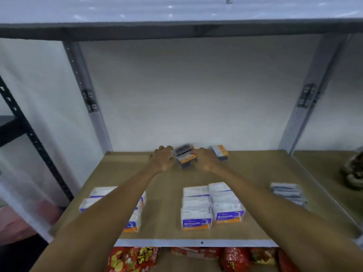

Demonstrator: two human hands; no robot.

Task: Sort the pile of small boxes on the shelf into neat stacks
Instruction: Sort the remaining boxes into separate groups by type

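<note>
At the back of the wooden shelf, my left hand and my right hand close in from both sides on a small stack of grey and orange boxes, fingers curled against its sides. Another small grey and orange stack stands just right of my right hand. Near the front edge stand two neat rows of white boxes with blue and orange labels. More of the same boxes lie under my left forearm. A grey stack sits at the right.
A grey shelf board runs overhead, with metal uprights at both back corners. Red snack bags fill the shelf below. A camouflage-patterned object lies on the neighbouring shelf to the right.
</note>
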